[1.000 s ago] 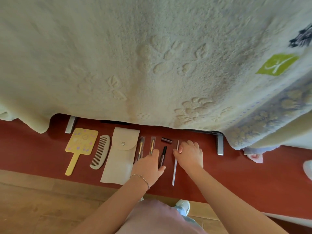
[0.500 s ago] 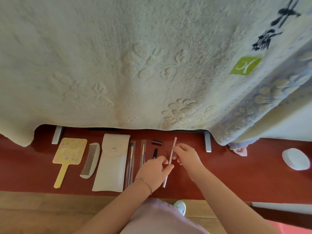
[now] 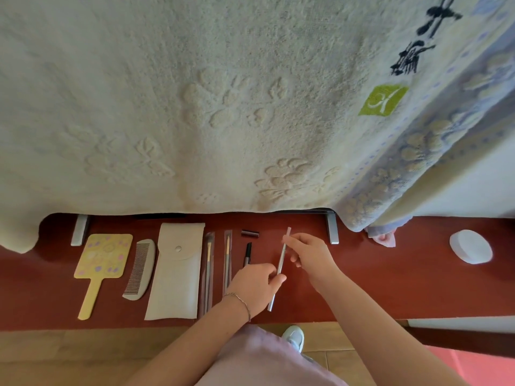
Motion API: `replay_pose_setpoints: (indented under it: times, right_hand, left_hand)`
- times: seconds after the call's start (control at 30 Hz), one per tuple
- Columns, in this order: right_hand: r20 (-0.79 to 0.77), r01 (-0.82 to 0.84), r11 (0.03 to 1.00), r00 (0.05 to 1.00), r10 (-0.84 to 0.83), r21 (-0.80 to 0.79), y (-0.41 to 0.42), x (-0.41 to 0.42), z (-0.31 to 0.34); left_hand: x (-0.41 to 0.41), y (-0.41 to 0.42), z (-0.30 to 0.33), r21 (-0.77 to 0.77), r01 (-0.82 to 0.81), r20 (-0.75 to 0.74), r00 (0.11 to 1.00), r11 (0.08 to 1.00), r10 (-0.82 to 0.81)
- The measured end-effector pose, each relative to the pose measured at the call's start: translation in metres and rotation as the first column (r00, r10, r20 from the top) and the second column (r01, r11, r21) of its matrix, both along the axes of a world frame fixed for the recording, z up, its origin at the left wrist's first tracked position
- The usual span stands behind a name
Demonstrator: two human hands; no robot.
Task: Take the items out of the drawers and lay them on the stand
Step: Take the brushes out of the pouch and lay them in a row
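Silver pencil-like stick (image 3: 279,270) held by both hands above the red stand top (image 3: 390,280), tilted, upper end toward the towel, lower end near the front edge. Left hand (image 3: 255,285) pinches it around the middle with thumb and curled fingers; bracelet (image 3: 242,301) on that wrist. Right hand (image 3: 309,253) pinches the upper part, pale tip sticking out beyond the fingers. Cannot tell if the lower end touches the surface. Just left of the stick: black liner pen (image 3: 247,254) lying on the stand, partly hidden by the left hand, with a small dark cap (image 3: 250,233) apart above it. Further left, laid out in a row: two brushes in clear sleeves (image 3: 227,260), (image 3: 208,270), cream snap pouch (image 3: 177,270), grey comb (image 3: 140,270), yellow hand mirror (image 3: 101,263) face down with handle toward the front edge. Two grey metal feet (image 3: 332,229), (image 3: 80,229) stand on the surface at the back. Big cream embossed towel (image 3: 223,107) with blue patterned border hangs over the back, covering what is behind. White round lid-like object (image 3: 471,246) on the stand far right, well apart from the rest. Small pink item (image 3: 386,238) pokes out under the towel's corner. Pink clothing (image 3: 262,360) and a shoe (image 3: 294,335) at the bottom, over a tan floor (image 3: 83,355).
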State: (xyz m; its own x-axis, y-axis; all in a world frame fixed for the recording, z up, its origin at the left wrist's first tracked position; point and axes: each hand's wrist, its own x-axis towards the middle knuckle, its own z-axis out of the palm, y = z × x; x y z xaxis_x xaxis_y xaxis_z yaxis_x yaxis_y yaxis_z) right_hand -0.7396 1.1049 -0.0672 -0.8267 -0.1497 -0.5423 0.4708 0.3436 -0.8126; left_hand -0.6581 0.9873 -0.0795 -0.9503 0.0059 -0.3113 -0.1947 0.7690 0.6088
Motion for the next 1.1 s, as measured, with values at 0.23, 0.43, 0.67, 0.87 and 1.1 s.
replay_pose_setpoints:
  times: [0.23, 0.43, 0.67, 0.87, 1.1]
  right_hand:
    - [0.073, 0.085, 0.994, 0.994, -0.080, -0.073, -0.001, -0.002, -0.002]
    - [0.122, 0.170, 0.978, 0.980, -0.156, -0.117, -0.004, -0.003, -0.001]
    - [0.156, 0.243, 0.960, 0.963, -0.221, -0.140, -0.007, -0.006, -0.004]
    - [0.208, 0.410, 0.899, 0.903, -0.376, -0.155, -0.003, -0.021, -0.011]
    - [-0.004, 0.013, 0.995, 1.000, -0.013, 0.096, 0.025, -0.040, -0.010]
  left_hand:
    - [-0.002, 0.001, 0.008, 0.019, -0.018, 0.034, 0.999, 1.000, 0.017]
    - [-0.007, 0.001, 0.014, 0.007, -0.024, 0.016, 1.000, 1.000, 0.024]
    - [-0.014, 0.000, 0.021, 0.033, -0.037, 0.051, 0.998, 0.999, 0.035]
    - [-0.004, 0.001, 0.015, 0.053, 0.080, 0.139, 0.987, 0.995, -0.087]
    - [0.004, -0.001, 0.010, -0.009, 0.001, 0.083, 0.997, 1.000, 0.000]
